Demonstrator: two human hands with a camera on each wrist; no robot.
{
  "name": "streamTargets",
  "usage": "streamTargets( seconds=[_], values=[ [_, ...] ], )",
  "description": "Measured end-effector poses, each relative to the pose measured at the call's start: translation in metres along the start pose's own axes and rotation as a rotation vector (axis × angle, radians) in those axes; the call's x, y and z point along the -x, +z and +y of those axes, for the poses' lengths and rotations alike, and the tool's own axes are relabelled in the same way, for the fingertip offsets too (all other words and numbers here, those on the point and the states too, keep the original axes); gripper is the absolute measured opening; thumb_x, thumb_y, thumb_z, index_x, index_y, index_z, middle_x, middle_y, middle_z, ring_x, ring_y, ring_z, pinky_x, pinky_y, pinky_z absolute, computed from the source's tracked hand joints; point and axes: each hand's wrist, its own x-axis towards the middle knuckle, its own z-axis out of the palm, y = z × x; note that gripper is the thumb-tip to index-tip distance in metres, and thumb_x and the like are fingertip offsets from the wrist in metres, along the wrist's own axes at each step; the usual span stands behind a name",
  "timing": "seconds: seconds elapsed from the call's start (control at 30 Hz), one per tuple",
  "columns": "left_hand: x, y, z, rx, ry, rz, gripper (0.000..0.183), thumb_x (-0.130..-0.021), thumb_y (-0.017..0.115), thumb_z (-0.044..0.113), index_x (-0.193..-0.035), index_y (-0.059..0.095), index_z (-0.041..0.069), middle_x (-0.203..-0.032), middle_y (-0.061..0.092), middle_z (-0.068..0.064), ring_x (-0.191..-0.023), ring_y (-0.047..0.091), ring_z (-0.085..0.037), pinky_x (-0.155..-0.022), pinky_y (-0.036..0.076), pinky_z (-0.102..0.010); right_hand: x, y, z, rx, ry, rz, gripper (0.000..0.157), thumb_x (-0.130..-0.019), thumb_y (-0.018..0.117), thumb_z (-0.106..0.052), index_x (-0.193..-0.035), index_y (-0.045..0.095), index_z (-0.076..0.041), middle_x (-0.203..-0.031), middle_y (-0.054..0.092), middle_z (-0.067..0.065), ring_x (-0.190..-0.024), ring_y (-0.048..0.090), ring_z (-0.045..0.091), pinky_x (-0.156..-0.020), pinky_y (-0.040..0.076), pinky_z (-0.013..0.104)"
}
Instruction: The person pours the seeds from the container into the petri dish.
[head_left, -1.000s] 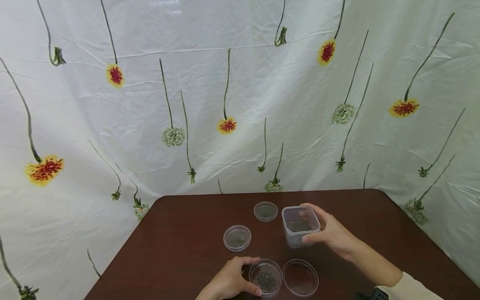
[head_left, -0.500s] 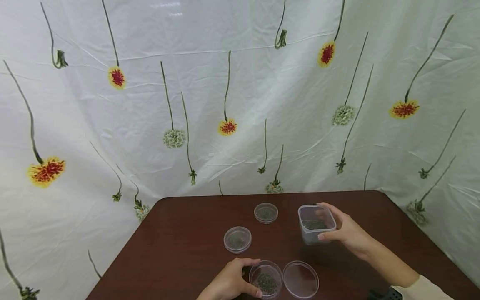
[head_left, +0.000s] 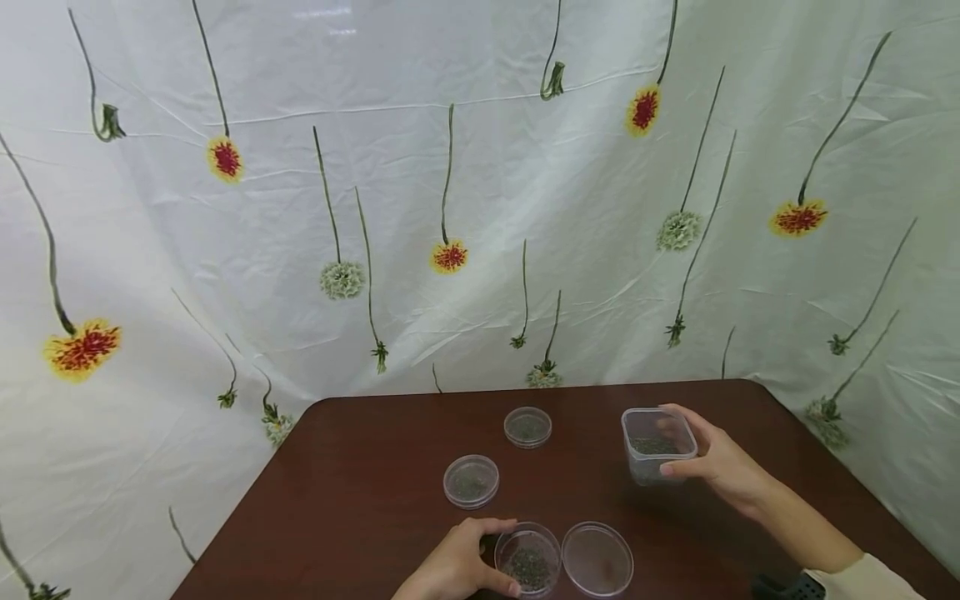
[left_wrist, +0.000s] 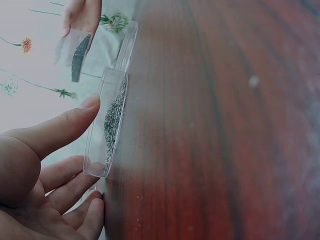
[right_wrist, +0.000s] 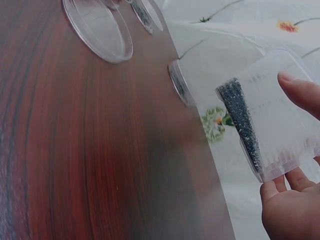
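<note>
My left hand (head_left: 459, 560) grips the side of an open petri dish (head_left: 534, 533) standing on the table, thumb on the near edge and fingers at the far edge. Dark, fine grains (left_wrist: 115, 117) are heaped along its bottom in the left wrist view. At the right, my right hand (head_left: 720, 468) holds a clear square plastic container (right_wrist: 275, 107) above the tabletop, thumb on one side and fingers on the other. Similar dark grains (right_wrist: 241, 122) form a layer in its base. Right of the gripped dish lies a clear petri lid (head_left: 597, 558).
Two covered petri dishes, one in the middle (head_left: 471, 482) and one farther back (head_left: 527, 427), hold dark grains on the dark brown table (head_left: 360, 500). A white flower-printed cloth (head_left: 420, 183) hangs behind the table's back edge.
My right hand has moved to the right with the plastic container, away from the dishes. The left hand stays on its petri dish, which has not moved.
</note>
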Motion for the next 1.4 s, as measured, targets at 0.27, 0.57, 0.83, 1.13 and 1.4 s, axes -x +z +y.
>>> streamTargets(
  seconds=[0.27,0.57,0.83,1.13,1.4],
  values=[
    [0.000,0.001,-0.001,-0.024,0.027,0.020,0.073,-0.070,0.097,0.013,-0.136,0.067,0.005,-0.137,0.066,-0.005,-0.132,0.053,-0.039,-0.107,0.040,-0.061,0.006,-0.014,0.005,0.029,0.011,0.040,0.081,-0.090,0.076,0.004,-0.157,0.031,-0.006,-0.147,0.042,0.023,-0.122,0.054,0.013,-0.087,0.053,0.035],
    [-0.002,0.000,0.000,-0.018,0.021,0.007,0.071,-0.071,0.097,0.014,-0.136,0.067,0.006,-0.137,0.066,-0.006,-0.132,0.053,-0.038,-0.105,0.042,-0.060,0.015,-0.037,0.019,0.057,0.028,0.039,0.080,-0.093,0.073,0.003,-0.160,0.031,-0.011,-0.147,0.045,0.011,-0.123,0.051,0.004,-0.089,0.051,0.033],
    [-0.002,0.001,-0.002,-0.042,0.035,0.010,0.071,-0.071,0.097,0.016,-0.136,0.068,0.007,-0.136,0.066,-0.004,-0.131,0.055,-0.035,-0.105,0.045,-0.055,0.020,-0.053,0.027,0.063,0.059,0.054,0.078,-0.095,0.071,0.002,-0.160,0.031,-0.016,-0.145,0.043,0.008,-0.122,0.051,0.004,-0.089,0.052,0.035],
    [-0.002,0.001,-0.002,-0.011,0.020,0.001,0.072,-0.072,0.096,0.015,-0.137,0.067,0.007,-0.139,0.065,-0.006,-0.134,0.051,-0.040,-0.106,0.042,-0.060,0.021,-0.061,0.037,0.091,0.140,0.053,0.081,-0.096,0.072,-0.003,-0.162,0.025,-0.014,-0.158,0.027,0.027,-0.132,0.041,0.013,-0.092,0.047,0.032],
    [-0.001,0.000,-0.002,-0.011,0.004,0.005,0.074,-0.071,0.096,0.019,-0.138,0.066,0.006,-0.142,0.062,-0.008,-0.135,0.049,-0.043,-0.107,0.038,-0.065,0.017,-0.059,0.042,0.097,0.134,0.056,0.086,-0.094,0.075,-0.003,-0.162,0.022,-0.005,-0.159,0.021,0.034,-0.146,0.014,0.053,-0.095,0.046,0.040]
  ],
)
